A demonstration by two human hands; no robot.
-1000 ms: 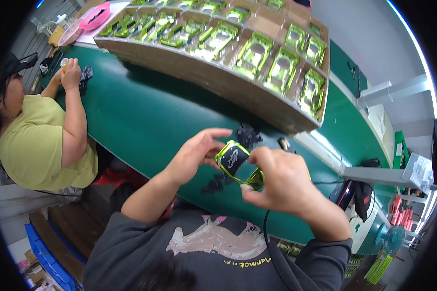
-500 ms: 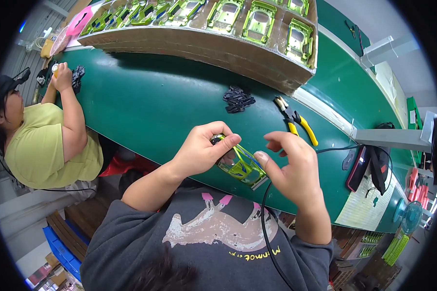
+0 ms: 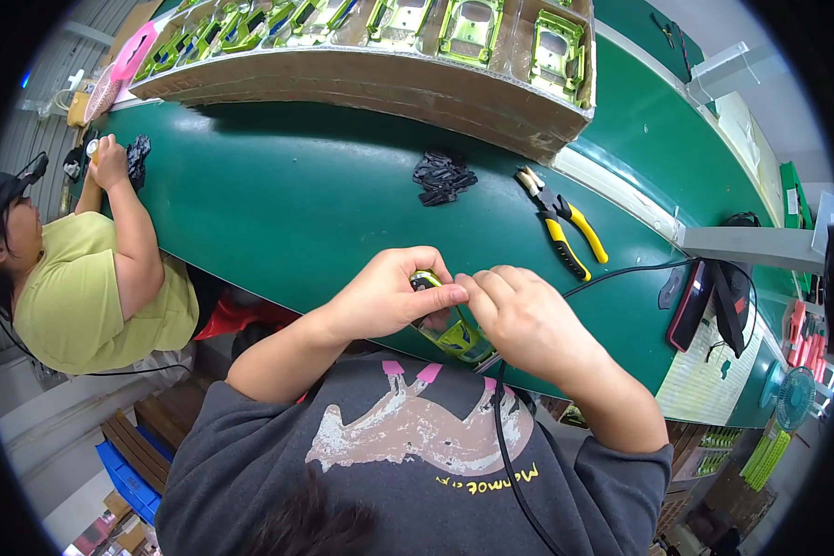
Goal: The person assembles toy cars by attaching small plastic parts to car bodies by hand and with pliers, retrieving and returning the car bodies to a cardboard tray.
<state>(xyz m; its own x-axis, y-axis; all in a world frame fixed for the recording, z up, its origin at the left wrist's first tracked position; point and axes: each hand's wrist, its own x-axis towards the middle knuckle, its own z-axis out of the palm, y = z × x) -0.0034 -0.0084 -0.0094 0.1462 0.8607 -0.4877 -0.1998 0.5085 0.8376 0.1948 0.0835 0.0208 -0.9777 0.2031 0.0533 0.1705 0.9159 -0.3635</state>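
Close to my body, my left hand [image 3: 387, 295] grips a bright green plastic frame [image 3: 463, 341] with a clear middle, its thumb across the upper end. My right hand [image 3: 526, 320] is closed, its fingertips pinched together at the frame's edge beside my left thumb. What those fingertips hold, if anything, is hidden. Beyond my hands lies a pile of small black strips [image 3: 443, 176]. Farther right rest pliers [image 3: 566, 225] with yellow and black handles, their jaws pointing away from me.
A cardboard box [image 3: 380, 83] of similar green frames stands at the back of the green table [image 3: 324, 195]. On the right are a dark phone [image 3: 686, 310], a paper sheet [image 3: 704, 371] and a black cable [image 3: 621, 271]. A co-worker [image 3: 83, 287] sits at the left.
My right hand has moved left and closed at the frame's upper edge beside my left thumb; earlier its fingers were apart. The view has shifted slightly.
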